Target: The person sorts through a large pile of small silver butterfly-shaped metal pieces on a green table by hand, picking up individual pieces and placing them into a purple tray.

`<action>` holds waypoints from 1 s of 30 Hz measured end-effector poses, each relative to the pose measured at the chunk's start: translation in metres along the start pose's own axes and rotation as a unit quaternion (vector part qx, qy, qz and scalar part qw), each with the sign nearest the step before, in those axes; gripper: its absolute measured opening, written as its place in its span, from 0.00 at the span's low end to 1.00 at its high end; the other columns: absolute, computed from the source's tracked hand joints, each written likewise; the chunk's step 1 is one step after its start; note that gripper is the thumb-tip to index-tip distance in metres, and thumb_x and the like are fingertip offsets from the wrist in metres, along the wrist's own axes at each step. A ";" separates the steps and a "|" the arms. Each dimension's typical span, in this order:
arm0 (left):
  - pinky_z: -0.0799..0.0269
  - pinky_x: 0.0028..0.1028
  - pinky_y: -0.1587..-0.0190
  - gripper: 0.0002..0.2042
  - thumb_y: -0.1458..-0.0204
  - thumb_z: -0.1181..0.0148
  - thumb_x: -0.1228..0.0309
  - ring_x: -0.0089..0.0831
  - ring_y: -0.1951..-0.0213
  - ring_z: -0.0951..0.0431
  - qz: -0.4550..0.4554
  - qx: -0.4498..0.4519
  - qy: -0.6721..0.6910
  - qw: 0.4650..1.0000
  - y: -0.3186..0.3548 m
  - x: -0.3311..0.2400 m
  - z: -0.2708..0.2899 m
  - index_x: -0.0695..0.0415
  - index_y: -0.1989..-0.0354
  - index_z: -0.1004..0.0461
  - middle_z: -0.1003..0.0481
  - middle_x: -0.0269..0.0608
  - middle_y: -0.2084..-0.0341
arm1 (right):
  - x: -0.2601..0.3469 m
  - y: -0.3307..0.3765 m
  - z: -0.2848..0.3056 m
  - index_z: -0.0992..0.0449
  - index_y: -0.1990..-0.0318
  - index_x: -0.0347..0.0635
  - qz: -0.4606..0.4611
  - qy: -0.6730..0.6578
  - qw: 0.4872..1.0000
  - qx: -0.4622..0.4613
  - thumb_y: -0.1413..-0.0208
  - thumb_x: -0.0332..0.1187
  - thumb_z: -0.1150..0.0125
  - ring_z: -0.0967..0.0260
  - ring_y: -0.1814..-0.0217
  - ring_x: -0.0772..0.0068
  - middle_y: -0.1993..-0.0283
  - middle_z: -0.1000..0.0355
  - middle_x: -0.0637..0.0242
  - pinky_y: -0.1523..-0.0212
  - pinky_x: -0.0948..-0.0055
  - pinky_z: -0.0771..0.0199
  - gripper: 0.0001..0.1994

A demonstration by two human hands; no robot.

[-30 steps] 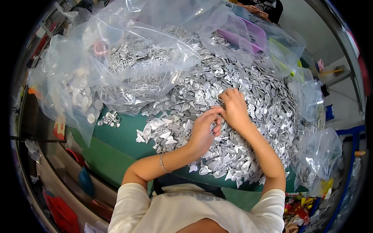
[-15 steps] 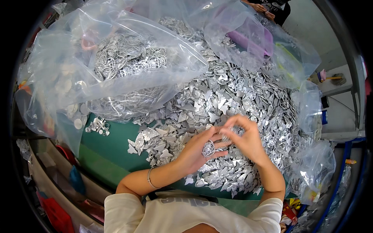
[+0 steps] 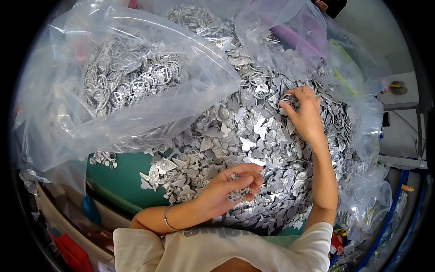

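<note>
A broad heap of silver metal charms, many butterfly-shaped and some round with cut-out patterns, covers the middle of the table. Close to my body, my left hand is curled around openwork metal charms; their exact number is hidden by the fingers. Farther off to the right, my right hand is over the heap, thumb and fingertips pinching a roundish openwork charm. The fingers partly cover that charm.
A large clear plastic bag of ring-shaped openwork pieces lies at the left. Several small metal rings rest on the green tabletop. Purple and yellow-green objects show at the back right under plastic. Another person's hand appears at the far edge.
My right hand has left my left hand and moved away to the far right part of the heap, onto a charm there. My left hand has curled its fingers around its charms.
</note>
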State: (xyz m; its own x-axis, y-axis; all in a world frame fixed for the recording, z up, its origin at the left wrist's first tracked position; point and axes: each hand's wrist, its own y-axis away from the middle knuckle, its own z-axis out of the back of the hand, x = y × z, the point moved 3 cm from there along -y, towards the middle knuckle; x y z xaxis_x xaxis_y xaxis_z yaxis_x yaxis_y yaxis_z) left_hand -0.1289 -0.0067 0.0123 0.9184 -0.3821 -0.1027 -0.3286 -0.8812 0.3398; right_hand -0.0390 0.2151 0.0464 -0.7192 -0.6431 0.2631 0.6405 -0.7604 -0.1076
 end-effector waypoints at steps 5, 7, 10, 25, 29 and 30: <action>0.39 0.19 0.71 0.13 0.44 0.49 0.72 0.19 0.74 0.34 0.021 0.106 0.019 0.994 0.002 -0.010 0.004 0.59 0.51 0.31 0.32 0.32 0.74 | -0.009 -0.001 -0.001 0.29 0.67 0.33 0.027 -0.114 0.993 0.000 0.56 0.28 0.37 0.34 0.63 0.51 0.69 0.31 0.53 0.60 0.64 0.35 0.10; 0.39 0.18 0.72 0.12 0.45 0.49 0.72 0.17 0.75 0.35 -0.097 -0.018 -0.321 0.942 0.003 -0.027 -0.007 0.59 0.53 0.29 0.32 0.31 0.76 | -0.010 0.002 0.001 0.30 0.67 0.33 0.046 -0.129 0.990 -0.033 0.55 0.28 0.37 0.34 0.66 0.52 0.70 0.31 0.53 0.63 0.64 0.35 0.10; 0.38 0.19 0.71 0.12 0.48 0.48 0.75 0.15 0.75 0.36 -0.241 -0.059 -0.576 0.779 0.000 -0.062 -0.034 0.59 0.54 0.28 0.34 0.31 0.80 | -0.023 0.004 0.012 0.29 0.69 0.33 0.036 -0.204 0.972 -0.108 0.50 0.31 0.39 0.29 0.70 0.64 0.69 0.29 0.57 0.70 0.70 0.33 0.10; 0.30 0.36 0.56 0.11 0.56 0.38 0.73 0.44 0.58 0.26 -0.366 -0.148 -0.864 0.314 -0.109 -0.132 -0.045 0.55 0.62 0.23 0.28 0.43 0.56 | -0.063 0.059 0.013 0.37 0.51 0.34 -0.112 -0.899 0.418 0.063 0.46 0.22 0.46 0.29 0.60 0.66 0.56 0.32 0.56 0.68 0.78 0.22 0.15; 0.31 0.33 0.60 0.06 0.57 0.38 0.72 0.44 0.64 0.24 -0.440 -0.109 -0.795 0.404 -0.111 -0.145 -0.046 0.62 0.72 0.22 0.23 0.47 0.68 | -0.048 0.075 0.013 0.38 0.47 0.35 -0.157 -0.823 0.541 0.072 0.46 0.24 0.46 0.28 0.65 0.67 0.55 0.31 0.58 0.72 0.80 0.23 0.18; 0.31 0.33 0.60 0.06 0.57 0.38 0.72 0.44 0.64 0.24 -0.444 -0.120 -0.790 0.406 -0.112 -0.142 -0.048 0.62 0.72 0.22 0.23 0.47 0.68 | -0.053 0.078 0.010 0.36 0.48 0.35 -0.158 -0.807 0.561 0.092 0.46 0.25 0.45 0.28 0.68 0.69 0.57 0.30 0.59 0.76 0.82 0.26 0.17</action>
State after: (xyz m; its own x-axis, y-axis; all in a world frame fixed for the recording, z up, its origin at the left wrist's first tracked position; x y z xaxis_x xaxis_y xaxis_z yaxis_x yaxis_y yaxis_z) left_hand -0.2122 0.1597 0.0335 -0.6982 0.1874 -0.6909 0.1820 -0.8870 -0.4245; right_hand 0.0517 0.1908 0.0333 0.2807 0.5553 0.7828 0.6735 -0.6950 0.2515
